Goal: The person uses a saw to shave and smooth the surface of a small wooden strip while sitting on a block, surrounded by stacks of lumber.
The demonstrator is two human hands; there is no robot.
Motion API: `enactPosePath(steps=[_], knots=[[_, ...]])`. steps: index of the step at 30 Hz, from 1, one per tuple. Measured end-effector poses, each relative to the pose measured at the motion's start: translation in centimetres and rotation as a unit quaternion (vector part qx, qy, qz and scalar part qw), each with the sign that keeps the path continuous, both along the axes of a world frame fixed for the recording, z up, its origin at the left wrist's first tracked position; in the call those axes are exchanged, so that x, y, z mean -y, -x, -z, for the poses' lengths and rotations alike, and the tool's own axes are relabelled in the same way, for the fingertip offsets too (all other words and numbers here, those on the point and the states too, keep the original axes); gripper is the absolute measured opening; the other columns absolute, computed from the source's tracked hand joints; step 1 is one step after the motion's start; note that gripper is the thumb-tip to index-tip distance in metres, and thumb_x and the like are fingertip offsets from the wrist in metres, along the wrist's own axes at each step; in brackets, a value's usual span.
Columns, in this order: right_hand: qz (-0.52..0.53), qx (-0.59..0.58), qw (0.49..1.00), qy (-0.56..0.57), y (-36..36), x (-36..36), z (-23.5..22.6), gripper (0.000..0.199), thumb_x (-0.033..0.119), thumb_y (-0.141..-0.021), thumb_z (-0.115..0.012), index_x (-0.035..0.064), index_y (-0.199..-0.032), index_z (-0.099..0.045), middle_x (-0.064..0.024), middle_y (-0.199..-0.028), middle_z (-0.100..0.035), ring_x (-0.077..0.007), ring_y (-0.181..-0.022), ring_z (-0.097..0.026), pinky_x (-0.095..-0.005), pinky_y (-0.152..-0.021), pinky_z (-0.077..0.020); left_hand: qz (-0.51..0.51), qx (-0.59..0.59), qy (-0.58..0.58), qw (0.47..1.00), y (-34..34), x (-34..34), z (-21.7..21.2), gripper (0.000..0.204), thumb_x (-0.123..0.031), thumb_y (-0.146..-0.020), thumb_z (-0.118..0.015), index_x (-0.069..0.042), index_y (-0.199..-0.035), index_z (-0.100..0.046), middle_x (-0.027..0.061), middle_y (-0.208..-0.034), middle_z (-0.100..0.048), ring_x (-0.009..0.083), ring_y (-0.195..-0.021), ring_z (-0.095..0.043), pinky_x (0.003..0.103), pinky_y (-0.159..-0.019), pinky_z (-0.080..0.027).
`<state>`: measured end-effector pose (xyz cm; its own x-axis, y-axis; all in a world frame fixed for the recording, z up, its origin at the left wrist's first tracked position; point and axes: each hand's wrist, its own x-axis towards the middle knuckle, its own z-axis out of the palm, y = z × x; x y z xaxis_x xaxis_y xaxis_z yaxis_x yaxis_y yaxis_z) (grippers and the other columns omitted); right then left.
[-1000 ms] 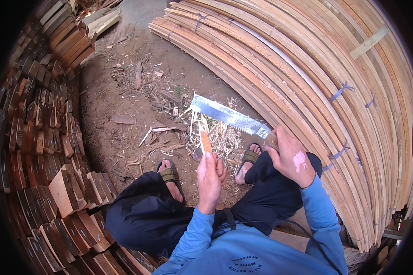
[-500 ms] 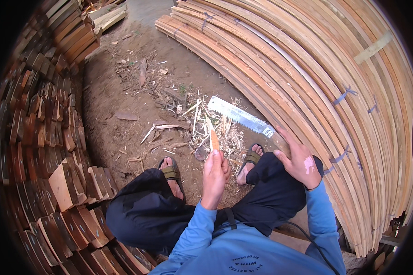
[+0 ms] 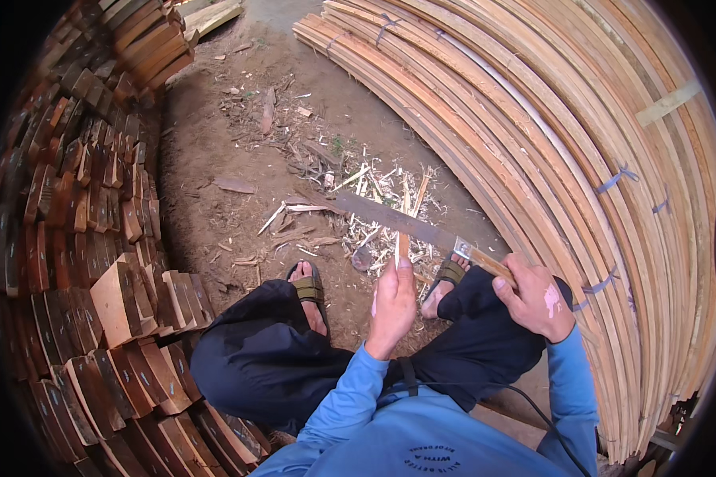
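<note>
My left hand point(image 3: 392, 304) is closed around a slim wooden stick point(image 3: 402, 245), whose orange-brown end shows above the thumb. In my right hand point(image 3: 531, 297) is the wooden handle of a saw point(image 3: 390, 215). The saw's long metal blade points left and slightly away from me, looking dark now. It crosses the view just beyond my left thumb, over the stick; whether blade and stick touch, I cannot tell. Both hands are above my lap, between my knees. The lower part of the stick is hidden in my fist.
Pale wood shavings point(image 3: 378, 183) and bark scraps litter the dirt ground beyond my sandalled feet. On the left rises a stack of short wooden pieces point(image 3: 127, 302). Long curved wooden strips point(image 3: 485, 127), tied in bundles, fill the right. A dark cord point(image 3: 525, 397) runs across my lap.
My right hand has turned the saw, so its bright face now looks dark, and has closed round the handle. The blade has come nearer the stick. The whole view has shifted slightly.
</note>
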<state>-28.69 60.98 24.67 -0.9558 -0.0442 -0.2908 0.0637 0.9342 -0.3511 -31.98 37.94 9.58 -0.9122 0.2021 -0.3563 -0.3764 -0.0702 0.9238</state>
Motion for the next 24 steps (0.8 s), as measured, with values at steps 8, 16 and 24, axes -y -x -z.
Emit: enactPosePath(steps=[8,16,24], knots=[[-0.001,-0.05,0.995,-0.087,0.4,-0.4,0.9,0.043,0.039,-0.105,-0.064,-0.0008,-0.088,-0.061,-0.0278,-0.062,-0.059,-0.0503,-0.066,-0.065,-0.0579,-0.064,-0.0504,0.038,-0.103,0.149,0.983,0.0,0.2,-4.1,0.034,-0.026,-0.115,-0.044,0.003,-0.109,-0.061,0.0265,-0.078,-0.062,0.0443,-0.068,-0.061,0.053,-0.065,-0.045],[-0.001,-0.06,0.994,-0.094,0.5,0.8,1.0,0.046,0.043,-0.106,-0.061,0.0011,-0.088,-0.065,-0.0271,-0.064,-0.062,-0.0497,-0.067,-0.066,-0.0578,-0.066,-0.0528,0.06,-0.142,0.19,0.97,0.0,0.7,-4.7,0.032,-0.024,-0.115,-0.046,0.003,-0.108,-0.061,0.028,-0.075,-0.062,0.0497,-0.068,-0.063,0.056,-0.06,-0.043],[0.009,-0.04,0.997,-0.071,0.5,1.4,0.3,0.047,0.044,-0.105,-0.063,0.0016,-0.086,-0.066,-0.0274,-0.065,-0.063,-0.0492,-0.066,-0.066,-0.0571,-0.066,-0.0531,0.062,-0.119,0.176,0.975,-0.1,0.7,-5.1,0.033,-0.024,-0.115,-0.047,0.004,-0.108,-0.062,0.0293,-0.076,-0.063,0.0508,-0.068,-0.063,0.057,-0.06,-0.042]])
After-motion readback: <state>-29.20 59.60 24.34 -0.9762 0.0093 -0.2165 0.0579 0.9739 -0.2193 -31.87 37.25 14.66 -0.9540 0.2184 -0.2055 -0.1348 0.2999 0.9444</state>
